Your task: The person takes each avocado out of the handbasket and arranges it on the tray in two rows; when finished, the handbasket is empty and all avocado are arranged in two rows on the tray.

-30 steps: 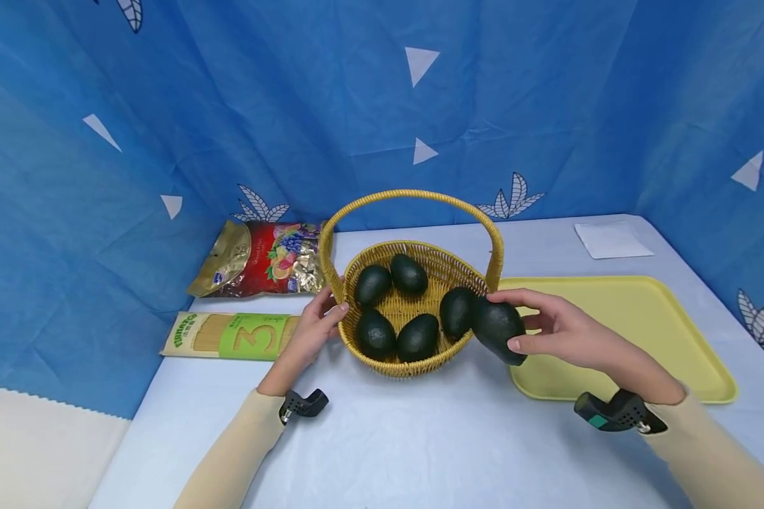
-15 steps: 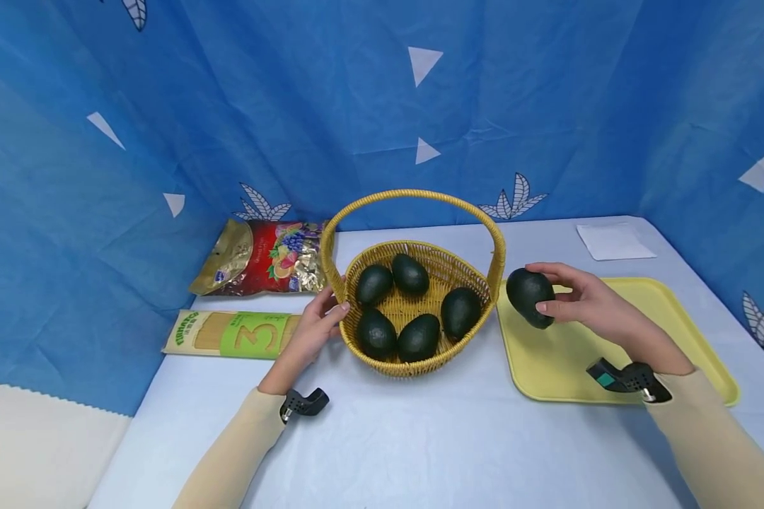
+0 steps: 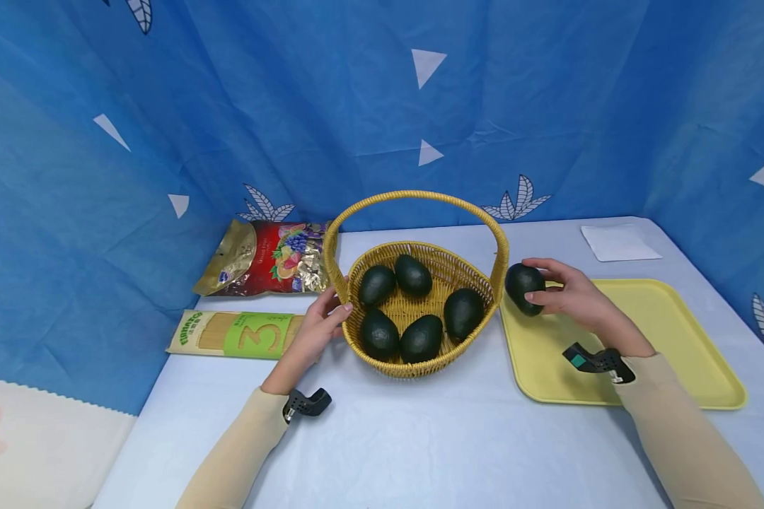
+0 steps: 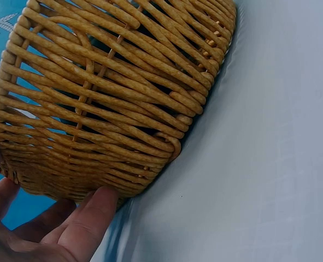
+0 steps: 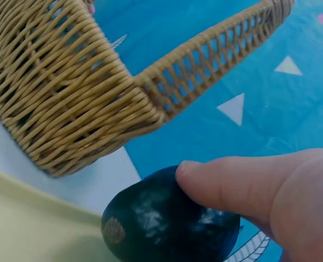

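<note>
A yellow wicker basket [image 3: 407, 369] with a tall arched handle stands mid-table, several dark green avocados [image 3: 421, 339] lying inside. At its left side my left hand [image 3: 318, 325] grips the rim, thumb on top; the left wrist view has the fingertips [image 4: 93, 218] against the woven wall. My right hand [image 3: 569, 293] holds another avocado [image 3: 523, 288] between thumb and fingers, just right of the basket and over the back left corner of the yellow tray [image 3: 694, 375]. Close up in the right wrist view, the thumb [image 5: 227, 183] presses on this avocado's dark skin.
Left of the basket lie a red and gold candy bag [image 3: 270, 258] and, nearer, a green-labelled pack of noodles [image 3: 229, 334]. A white folded sheet [image 3: 620, 242] is at the back right. Blue curtain [image 3: 331, 106] encloses the table's far side.
My right hand has carried its avocado away from the basket's right edge, rightward and back over the tray's corner. The left hand stays on the basket, which has not moved.
</note>
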Tool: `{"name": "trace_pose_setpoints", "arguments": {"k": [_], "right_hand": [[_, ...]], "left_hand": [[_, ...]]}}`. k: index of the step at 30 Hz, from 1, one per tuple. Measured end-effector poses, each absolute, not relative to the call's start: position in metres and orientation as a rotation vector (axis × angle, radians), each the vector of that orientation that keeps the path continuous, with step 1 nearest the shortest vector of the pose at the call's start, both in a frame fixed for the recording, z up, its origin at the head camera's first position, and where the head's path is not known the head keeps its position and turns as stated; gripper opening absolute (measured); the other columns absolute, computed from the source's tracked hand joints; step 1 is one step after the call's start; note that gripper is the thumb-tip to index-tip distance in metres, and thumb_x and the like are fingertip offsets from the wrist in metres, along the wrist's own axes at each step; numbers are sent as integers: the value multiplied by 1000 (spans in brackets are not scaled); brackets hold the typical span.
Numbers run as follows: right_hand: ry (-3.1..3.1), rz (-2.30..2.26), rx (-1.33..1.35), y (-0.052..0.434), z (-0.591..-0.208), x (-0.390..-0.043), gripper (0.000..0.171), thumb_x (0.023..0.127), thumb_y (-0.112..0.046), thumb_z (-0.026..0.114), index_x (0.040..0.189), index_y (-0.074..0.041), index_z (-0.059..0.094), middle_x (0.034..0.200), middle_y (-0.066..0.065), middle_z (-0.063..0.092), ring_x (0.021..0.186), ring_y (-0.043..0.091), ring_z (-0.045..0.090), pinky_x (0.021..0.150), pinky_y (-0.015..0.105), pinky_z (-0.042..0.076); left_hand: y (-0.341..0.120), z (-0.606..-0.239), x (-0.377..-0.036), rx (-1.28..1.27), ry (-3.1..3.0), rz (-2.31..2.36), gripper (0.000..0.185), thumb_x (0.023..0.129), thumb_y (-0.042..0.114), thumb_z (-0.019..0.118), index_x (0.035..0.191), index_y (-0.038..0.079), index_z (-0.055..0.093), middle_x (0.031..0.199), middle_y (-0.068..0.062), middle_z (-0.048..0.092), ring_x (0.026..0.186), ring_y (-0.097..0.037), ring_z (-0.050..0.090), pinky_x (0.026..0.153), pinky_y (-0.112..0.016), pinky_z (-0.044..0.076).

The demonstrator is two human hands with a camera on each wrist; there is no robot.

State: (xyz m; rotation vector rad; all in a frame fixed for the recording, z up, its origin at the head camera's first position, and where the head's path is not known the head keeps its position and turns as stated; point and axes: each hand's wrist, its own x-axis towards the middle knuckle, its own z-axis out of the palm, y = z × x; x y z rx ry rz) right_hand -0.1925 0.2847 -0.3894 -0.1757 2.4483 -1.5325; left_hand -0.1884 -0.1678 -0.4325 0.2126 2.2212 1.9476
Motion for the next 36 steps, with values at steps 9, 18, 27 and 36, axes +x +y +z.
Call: {"name": "trace_pose_setpoints", "arguments": {"k": [9,18,27,36], "right_hand": [[2494,-1509,-161,281,-404,-196,72,97,-13,68,158,-4,31,156,35,32,123,47,54,75,26,61],[2545,-1470,-109,276,-408,-197,72,95,-12,69,157,-4,33,155,37,32,127,53,52,75,27,62],[2533,-1472,-83,275,-412,-198,80,96,-13,69,161,-5,23,156,38,31,132,54,48,75,27,62],[2495,-1503,-62,274,-409,-197,81,96,-16,69,162,-5,22,158,36,28,135,54,46,81,34,65]], "left_hand": [[-166,-434,-190,206,2229,1944,61,104,13,55,161,18,33,149,-25,47,125,-34,58,86,-35,65],[-168,-434,-190,214,2236,1952,60,104,13,54,160,16,32,148,-27,47,123,-32,59,86,-34,65],[-168,-434,-190,216,2234,1932,60,105,16,54,161,16,31,150,-27,45,127,-34,58,86,-33,64],[-167,-433,-189,208,2221,1938,61,105,14,54,161,18,31,151,-26,46,128,-38,57,87,-35,64]]}}
